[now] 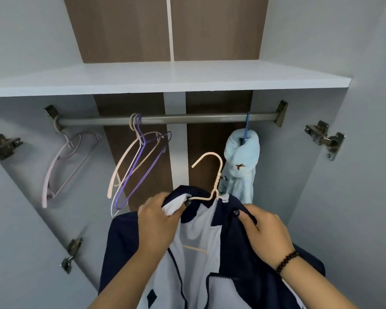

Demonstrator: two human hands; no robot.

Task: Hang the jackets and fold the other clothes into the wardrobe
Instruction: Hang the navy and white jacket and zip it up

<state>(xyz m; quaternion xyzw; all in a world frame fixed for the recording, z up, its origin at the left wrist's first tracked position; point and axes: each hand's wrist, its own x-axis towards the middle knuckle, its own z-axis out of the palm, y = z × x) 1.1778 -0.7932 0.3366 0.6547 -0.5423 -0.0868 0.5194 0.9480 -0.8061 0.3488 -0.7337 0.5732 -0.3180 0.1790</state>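
navy jacket (243,253) in both curled hands (158,221)

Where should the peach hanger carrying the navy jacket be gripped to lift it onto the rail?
Probably at the neck of the peach hanger, just below its hook, coming from the front. The hook stands upright and bare above the navy jacket, while both hands hold collar fabric and the shoulders are covered.

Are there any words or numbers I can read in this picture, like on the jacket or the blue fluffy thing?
No words or numbers can be read anywhere.
Navy and white jacket: no lettering shows.
Light blue garment: only small dark bird-like shapes, no letters.
Hangers, rail and shelf: plain, no labels.
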